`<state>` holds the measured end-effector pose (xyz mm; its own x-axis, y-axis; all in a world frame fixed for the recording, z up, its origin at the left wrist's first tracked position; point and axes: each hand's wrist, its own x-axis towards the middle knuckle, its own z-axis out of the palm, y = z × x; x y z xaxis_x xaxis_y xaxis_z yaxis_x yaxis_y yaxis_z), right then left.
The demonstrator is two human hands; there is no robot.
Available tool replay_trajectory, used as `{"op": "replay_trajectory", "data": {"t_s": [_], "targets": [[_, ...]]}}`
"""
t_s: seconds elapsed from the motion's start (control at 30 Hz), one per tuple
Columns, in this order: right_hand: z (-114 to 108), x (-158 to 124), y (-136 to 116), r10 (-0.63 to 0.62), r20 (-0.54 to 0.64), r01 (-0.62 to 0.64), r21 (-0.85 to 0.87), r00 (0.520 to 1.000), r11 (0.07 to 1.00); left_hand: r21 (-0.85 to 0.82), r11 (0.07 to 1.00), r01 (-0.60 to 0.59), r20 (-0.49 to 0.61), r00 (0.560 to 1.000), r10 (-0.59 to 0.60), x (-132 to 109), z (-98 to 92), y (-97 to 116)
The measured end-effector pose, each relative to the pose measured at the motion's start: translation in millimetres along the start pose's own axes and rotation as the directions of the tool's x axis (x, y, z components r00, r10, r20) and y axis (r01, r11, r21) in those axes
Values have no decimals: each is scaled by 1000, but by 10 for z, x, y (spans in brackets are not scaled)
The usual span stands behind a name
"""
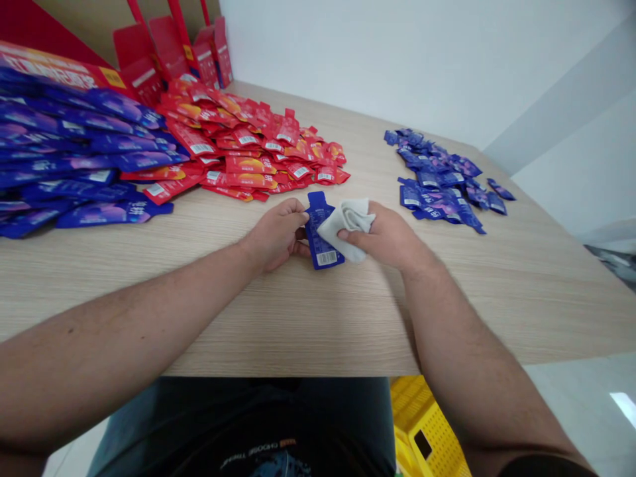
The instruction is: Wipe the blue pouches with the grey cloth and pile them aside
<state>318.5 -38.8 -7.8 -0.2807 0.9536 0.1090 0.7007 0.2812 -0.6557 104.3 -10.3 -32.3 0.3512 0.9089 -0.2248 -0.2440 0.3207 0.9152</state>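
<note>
A blue sachet (322, 228) with a white barcode near its lower edge is gripped along its left side by my left hand (282, 233), thumb in front and fingers behind. My right hand (385, 235) is closed around a folded whitish cloth (350, 225). The cloth lies against the right part of the sachet's printed face and hides some of it. Both hands are above the wooden table (298, 318), near its front middle.
Blue sachets (74, 152) are heaped at the left, beside a pile of red sachets (258, 146). A smaller blue sachet pile (442, 179) lies at the right. Red boxes (173, 53) stand at the back left. Below the table's front edge is a yellow basket (432, 424).
</note>
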Motion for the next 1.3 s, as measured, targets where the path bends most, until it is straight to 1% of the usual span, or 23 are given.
{"op": "replay_trajectory", "data": {"t_s": [0.03,0.07,0.1,0.13,0.17,0.2,0.23,0.27,0.3,0.43,0.53,0.6,0.7,0.77,0.83,0.9,0.97,1.07,1.1,1.13,1.2,1.23,1.3], "targets": [[1,-1,-7,1,-12,-1,-4,1000,1000,1,1000,4,3,1000,-4,3,-4,-1],[1,-1,-16,-1,50,1,4,999,1000,7,1000,2,10,1000,-3,6,-8,-4],[2,-1,-27,-5,146,3,15,989,1000,17,1000,-3,18,1000,3,7,-12,-8],[3,-1,-38,-2,209,-1,14,978,1000,31,999,-8,26,1000,7,6,-15,-13],[5,1,-48,14,198,-14,-4,980,1000,50,999,-13,38,999,11,2,-17,-20],[9,5,-55,36,112,-32,-37,993,999,74,997,-18,54,998,14,-4,-17,-26],[13,9,-58,53,-16,-54,-69,998,996,104,994,-22,78,997,14,-12,-15,-32],[19,15,-57,59,-143,-72,-85,988,994,143,989,-27,107,994,12,-23,-12,-38],[25,23,-49,56,-230,-77,-84,972,993,185,982,-36,138,990,10,-34,-9,-42],[42,70,58,31,-355,-58,-66,934,996,276,958,-73,223,975,10,-70,-8,-50],[14,109,200,43,-514,-102,-89,857,991,264,962,-71,264,964,-2,-77,-27,-63],[-19,121,269,68,-559,-121,-58,826,991,260,964,-64,269,963,-9,-85,-37,-65],[-55,111,275,123,-554,-159,-18,824,987,275,958,-80,247,969,10,-120,-45,-17],[-56,96,236,176,-528,-230,-38,831,972,303,944,-130,227,972,61,-144,-64,66],[-44,86,194,213,-516,-284,-61,830,957,357,909,-214,199,969,150,-159,-117,186],[-33,84,158,216,-494,-291,-78,842,953,437,845,-309,180,950,255,-168,-221,335],[-31,85,124,228,-483,-311,-98,845,945,528,760,-379,163,923,347,-175,-390,503],[-35,84,83,269,-476,-367,-124,837,922,677,602,-423,121,872,475,-186,-766,792],[-33,84,76,279,-472,-379,-130,836,916,743,522,-419,111,846,521,-193,-914,906],[-27,83,74,285,-468,-386,-135,837,913,818,412,-401,107,810,576,-204,-1064,1030],[-8,83,83,273,-454,-374,-149,848,915,946,169,-276,91,728,679,-240,-1355,1304],[4,83,92,261,-445,-363,-160,857,918,978,75,-197,80,679,729,-261,-1492,1445],[30,84,115,235,-439,-342,-182,867,922,998,-60,-18,58,627,777,-293,-1751,1701]]}}
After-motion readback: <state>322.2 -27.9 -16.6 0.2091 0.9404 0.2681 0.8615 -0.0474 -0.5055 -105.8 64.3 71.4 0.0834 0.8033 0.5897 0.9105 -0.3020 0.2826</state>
